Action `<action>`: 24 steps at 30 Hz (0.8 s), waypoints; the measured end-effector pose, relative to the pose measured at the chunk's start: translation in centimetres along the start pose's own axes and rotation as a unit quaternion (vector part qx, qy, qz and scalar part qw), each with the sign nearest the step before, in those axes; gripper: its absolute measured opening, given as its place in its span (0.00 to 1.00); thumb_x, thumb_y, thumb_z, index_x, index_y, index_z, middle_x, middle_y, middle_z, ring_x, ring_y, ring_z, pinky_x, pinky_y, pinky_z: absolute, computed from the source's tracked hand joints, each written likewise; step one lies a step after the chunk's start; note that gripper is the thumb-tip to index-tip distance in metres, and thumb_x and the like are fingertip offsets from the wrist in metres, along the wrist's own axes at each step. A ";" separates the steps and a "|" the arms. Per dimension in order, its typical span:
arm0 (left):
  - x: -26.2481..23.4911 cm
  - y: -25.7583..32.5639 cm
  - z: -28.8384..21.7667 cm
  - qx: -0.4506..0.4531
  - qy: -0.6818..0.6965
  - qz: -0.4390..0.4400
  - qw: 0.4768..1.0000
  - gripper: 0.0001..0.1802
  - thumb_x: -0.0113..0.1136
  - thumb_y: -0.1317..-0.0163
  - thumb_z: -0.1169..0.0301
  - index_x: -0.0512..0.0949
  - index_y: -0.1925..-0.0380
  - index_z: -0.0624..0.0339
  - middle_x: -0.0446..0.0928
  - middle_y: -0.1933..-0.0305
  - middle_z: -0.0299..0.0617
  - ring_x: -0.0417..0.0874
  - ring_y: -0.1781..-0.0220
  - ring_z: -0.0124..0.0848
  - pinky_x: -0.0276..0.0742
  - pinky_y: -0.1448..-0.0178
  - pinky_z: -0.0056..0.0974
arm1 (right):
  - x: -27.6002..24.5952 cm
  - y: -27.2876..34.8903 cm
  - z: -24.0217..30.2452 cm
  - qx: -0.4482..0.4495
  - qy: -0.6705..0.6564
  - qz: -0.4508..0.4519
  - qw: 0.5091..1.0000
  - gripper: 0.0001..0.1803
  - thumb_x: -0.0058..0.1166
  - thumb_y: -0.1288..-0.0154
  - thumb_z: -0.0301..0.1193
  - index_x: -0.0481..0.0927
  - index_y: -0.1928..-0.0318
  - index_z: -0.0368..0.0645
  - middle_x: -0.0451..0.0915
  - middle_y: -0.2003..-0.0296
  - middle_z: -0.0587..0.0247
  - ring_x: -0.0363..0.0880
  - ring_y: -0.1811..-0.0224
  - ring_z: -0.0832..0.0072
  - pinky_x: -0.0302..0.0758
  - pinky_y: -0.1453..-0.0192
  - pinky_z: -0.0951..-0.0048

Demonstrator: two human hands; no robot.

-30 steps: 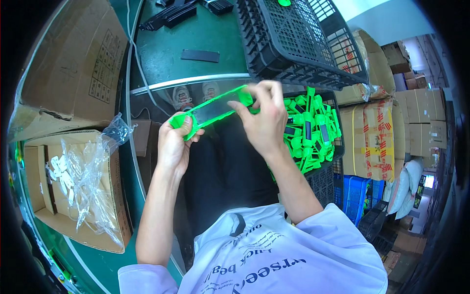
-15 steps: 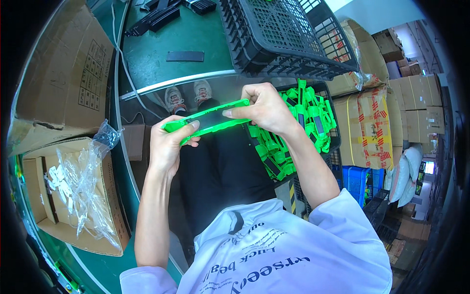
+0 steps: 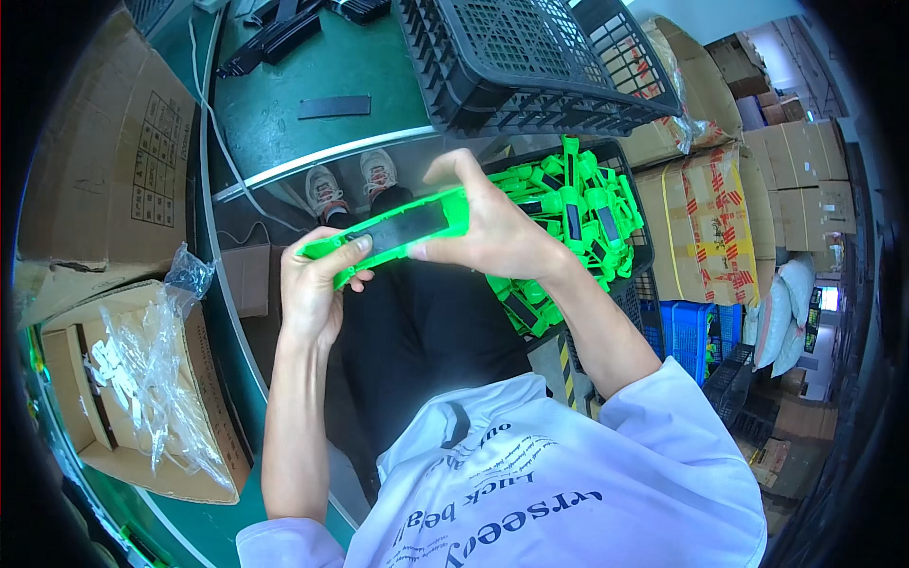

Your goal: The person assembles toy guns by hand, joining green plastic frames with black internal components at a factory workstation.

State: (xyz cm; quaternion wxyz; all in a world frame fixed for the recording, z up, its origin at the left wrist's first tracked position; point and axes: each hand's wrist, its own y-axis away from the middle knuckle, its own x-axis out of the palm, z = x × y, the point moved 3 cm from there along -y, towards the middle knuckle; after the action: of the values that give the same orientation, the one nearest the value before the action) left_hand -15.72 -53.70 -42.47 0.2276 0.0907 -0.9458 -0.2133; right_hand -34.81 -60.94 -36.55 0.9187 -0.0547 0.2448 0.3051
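Left hand point(image 3: 311, 284) pinches green part point(image 3: 455, 210), thumb on black strip point(image 3: 409, 227); right hand point(image 3: 497, 225) spread wide around other end. Held above lap point(image 3: 426, 327), off near edge of worktop point(image 3: 260, 118). Uneven thumb pressure could skew strip.

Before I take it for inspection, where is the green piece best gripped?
Probably mid-length on the far edge of the green piece, coming from the far side: it is long and narrow, and the left hand and right hand are at its ends.

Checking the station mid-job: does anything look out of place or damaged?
Mildly odd: one black strip lies alone on the green tabletop, apart from the black strip pile. I see no damage on the held green plastic frame.
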 end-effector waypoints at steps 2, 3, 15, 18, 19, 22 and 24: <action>0.5 0.1 0.3 -0.020 0.011 0.026 0.999 0.06 0.66 0.43 0.75 0.78 0.70 0.62 0.78 0.76 0.39 0.79 0.80 0.25 0.74 0.77 0.25 | -0.5 0.6 0.6 0.038 -0.047 0.034 0.998 0.34 0.71 0.49 0.28 0.63 0.46 0.40 0.72 0.56 0.61 0.73 0.52 0.76 0.71 0.47 0.71; 0.3 0.2 0.6 -0.034 0.015 0.040 0.999 0.06 0.66 0.42 0.75 0.78 0.68 0.64 0.79 0.75 0.39 0.80 0.79 0.26 0.76 0.75 0.27 | -0.7 1.1 0.6 0.045 -0.056 0.058 0.996 0.37 0.72 0.52 0.27 0.62 0.45 0.42 0.73 0.57 0.62 0.73 0.53 0.75 0.72 0.48 0.72; 1.0 0.3 1.9 -0.051 -0.249 0.105 0.961 0.49 0.72 0.45 0.69 0.52 0.28 0.62 0.66 0.33 0.59 0.68 0.32 0.43 0.66 0.31 0.45 | -15.4 3.1 6.4 0.100 0.287 -0.068 0.950 0.25 0.66 0.45 0.41 0.76 0.50 0.41 0.81 0.78 0.58 0.83 0.74 0.72 0.74 0.69 0.69; 0.7 0.4 2.3 -0.045 -0.206 0.081 0.974 0.41 0.67 0.41 0.72 0.56 0.30 0.63 0.71 0.38 0.54 0.72 0.38 0.37 0.69 0.34 0.41 | -19.2 -5.5 5.8 0.011 0.274 -0.137 0.952 0.14 0.57 0.38 0.39 0.82 0.64 0.39 0.82 0.76 0.57 0.82 0.74 0.70 0.75 0.68 0.67; 1.0 0.4 2.4 -0.036 -0.206 0.073 0.975 0.38 0.65 0.39 0.74 0.59 0.31 0.64 0.73 0.41 0.52 0.74 0.41 0.35 0.70 0.36 0.39 | -21.4 -9.5 4.0 -0.012 0.345 -0.134 0.929 0.15 0.55 0.37 0.40 0.82 0.64 0.39 0.83 0.74 0.55 0.83 0.71 0.66 0.76 0.65 0.63; 0.3 0.2 2.8 -0.023 -0.223 0.042 0.974 0.32 0.62 0.38 0.76 0.64 0.35 0.65 0.75 0.44 0.51 0.76 0.44 0.33 0.72 0.38 0.38 | -24.1 -21.3 -3.5 0.013 0.510 -0.124 0.851 0.18 0.53 0.39 0.43 0.84 0.64 0.42 0.84 0.67 0.49 0.83 0.59 0.54 0.77 0.53 0.55; -0.2 0.3 2.9 -0.018 -0.238 0.037 0.970 0.30 0.62 0.38 0.76 0.65 0.36 0.66 0.76 0.45 0.51 0.76 0.45 0.32 0.73 0.40 0.38 | -24.8 -28.1 -9.4 0.102 0.530 -0.084 0.838 0.21 0.53 0.40 0.46 0.83 0.55 0.44 0.83 0.58 0.45 0.81 0.51 0.52 0.76 0.45 0.57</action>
State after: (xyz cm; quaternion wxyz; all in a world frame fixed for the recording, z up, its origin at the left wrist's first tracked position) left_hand -16.91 -52.33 -44.70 0.0054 -0.0013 -0.9715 -0.2371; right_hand -39.47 -99.25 -34.19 0.6713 -0.1340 0.7183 0.1243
